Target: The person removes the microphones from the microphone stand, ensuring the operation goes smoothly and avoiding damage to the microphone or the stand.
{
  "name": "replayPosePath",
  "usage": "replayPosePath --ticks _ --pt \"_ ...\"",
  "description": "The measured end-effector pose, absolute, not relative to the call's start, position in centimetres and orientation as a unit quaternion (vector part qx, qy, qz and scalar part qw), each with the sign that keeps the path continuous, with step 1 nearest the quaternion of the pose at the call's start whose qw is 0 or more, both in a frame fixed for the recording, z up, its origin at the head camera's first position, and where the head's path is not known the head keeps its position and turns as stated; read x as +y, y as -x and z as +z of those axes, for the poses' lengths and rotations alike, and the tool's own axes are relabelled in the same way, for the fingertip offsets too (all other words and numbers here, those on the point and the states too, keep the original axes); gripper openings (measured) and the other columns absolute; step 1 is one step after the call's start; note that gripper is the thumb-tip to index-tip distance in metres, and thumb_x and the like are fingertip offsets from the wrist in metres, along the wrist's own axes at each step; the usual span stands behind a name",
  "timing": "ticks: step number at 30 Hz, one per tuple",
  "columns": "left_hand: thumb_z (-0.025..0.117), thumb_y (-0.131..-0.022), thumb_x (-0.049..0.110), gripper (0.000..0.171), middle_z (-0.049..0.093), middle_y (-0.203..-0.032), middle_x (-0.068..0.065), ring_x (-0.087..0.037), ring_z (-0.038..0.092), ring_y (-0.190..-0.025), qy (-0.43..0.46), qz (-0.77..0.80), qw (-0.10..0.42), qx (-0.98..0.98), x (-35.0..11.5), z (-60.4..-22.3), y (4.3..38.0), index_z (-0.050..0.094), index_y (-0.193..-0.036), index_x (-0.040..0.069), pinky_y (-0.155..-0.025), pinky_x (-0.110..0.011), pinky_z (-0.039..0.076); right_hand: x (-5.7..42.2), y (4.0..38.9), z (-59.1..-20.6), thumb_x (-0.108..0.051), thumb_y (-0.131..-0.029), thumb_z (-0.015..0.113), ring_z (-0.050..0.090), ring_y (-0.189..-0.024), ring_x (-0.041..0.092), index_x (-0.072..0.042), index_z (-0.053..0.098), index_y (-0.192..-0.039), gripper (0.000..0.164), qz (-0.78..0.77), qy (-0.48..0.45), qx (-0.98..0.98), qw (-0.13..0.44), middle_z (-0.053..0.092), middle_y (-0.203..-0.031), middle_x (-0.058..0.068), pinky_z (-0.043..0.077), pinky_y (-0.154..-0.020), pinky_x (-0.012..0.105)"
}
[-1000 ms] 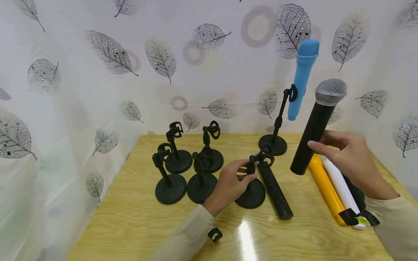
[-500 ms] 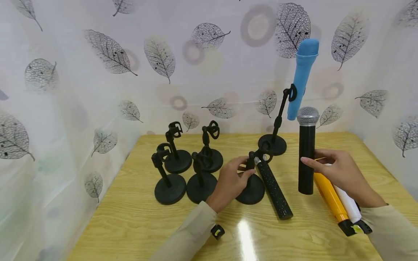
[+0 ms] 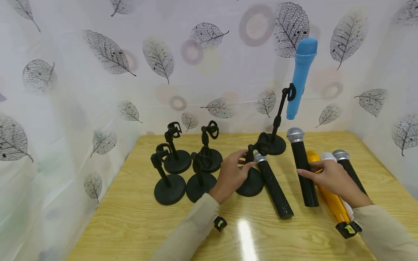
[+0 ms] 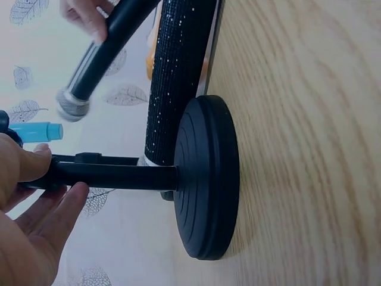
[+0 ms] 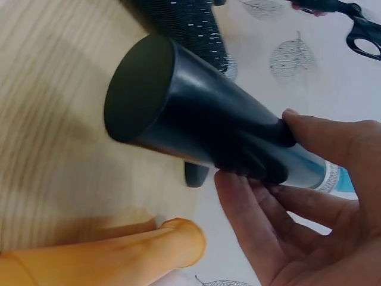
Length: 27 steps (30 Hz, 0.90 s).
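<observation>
My left hand (image 3: 232, 176) grips the stem of a small black microphone stand (image 3: 250, 184) with thumb and fingers. Its round base (image 4: 205, 179) shows in the left wrist view; whether it touches the table I cannot tell. My right hand (image 3: 334, 180) pinches a black microphone (image 3: 304, 168) with a silver mesh head, tilted head-up above the table. In the right wrist view the flat end of that microphone (image 5: 196, 113) faces the camera. Between the hands lies a speckled black microphone (image 3: 275, 188), its silver head partly behind the stand's clip.
Several empty black stands (image 3: 169, 189) stand on the left. At the back right another stand (image 3: 277, 121) carries a blue microphone (image 3: 301, 78). An orange microphone (image 3: 334, 203), a white one (image 3: 327, 156) and another black one (image 3: 352, 172) lie by my right hand.
My right hand has brought the black microphone down and left, uncovering the microphones lying behind it. My left hand has shifted the stand slightly up and away in the head view.
</observation>
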<state>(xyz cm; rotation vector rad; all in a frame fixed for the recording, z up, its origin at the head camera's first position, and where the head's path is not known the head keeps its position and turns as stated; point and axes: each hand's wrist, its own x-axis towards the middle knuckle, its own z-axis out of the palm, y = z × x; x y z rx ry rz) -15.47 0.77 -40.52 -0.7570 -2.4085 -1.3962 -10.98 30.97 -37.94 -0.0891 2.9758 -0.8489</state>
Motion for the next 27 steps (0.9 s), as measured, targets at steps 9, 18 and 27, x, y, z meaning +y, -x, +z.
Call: replayPosePath --ticks 9,18,27 --pt "0.076 -0.093 0.011 0.039 0.07 -0.112 -0.011 -0.016 0.073 -0.092 0.254 -0.474 0.154 -0.829 1.1 -40.8 16.9 0.066 -0.13 0.005 -0.071 -0.015 0.057 31.5 11.7 -39.2 -0.051 -0.092 0.072 0.063 -0.069 0.023 0.017 0.069 -0.109 0.07 -0.24 0.006 0.967 0.081 0.071 -0.094 0.026 0.055 -0.059 0.04" --pt "0.076 -0.094 0.014 0.036 0.071 -0.11 -0.008 -0.014 0.073 -0.092 0.24 -0.479 0.151 -0.831 1.6 -40.7 18.1 0.067 -0.128 0.008 -0.073 -0.016 0.057 31.0 11.6 -40.2 -0.041 -0.092 0.075 0.052 -0.053 0.016 -0.001 0.068 -0.075 0.044 -0.227 -0.003 0.97 0.083 0.05 -0.06 0.001 0.044 -0.05 0.031" --pt "0.075 -0.094 0.015 0.035 0.071 -0.111 -0.008 -0.015 0.073 -0.093 0.224 -0.482 0.146 -0.835 2.3 -40.8 19.3 0.067 -0.128 0.008 -0.075 -0.018 0.057 30.8 11.8 -40.7 -0.036 -0.089 0.077 0.049 -0.048 0.014 -0.01 0.053 -0.058 0.047 -0.2 0.008 0.978 0.06 0.044 -0.052 -0.001 0.041 -0.047 0.029"
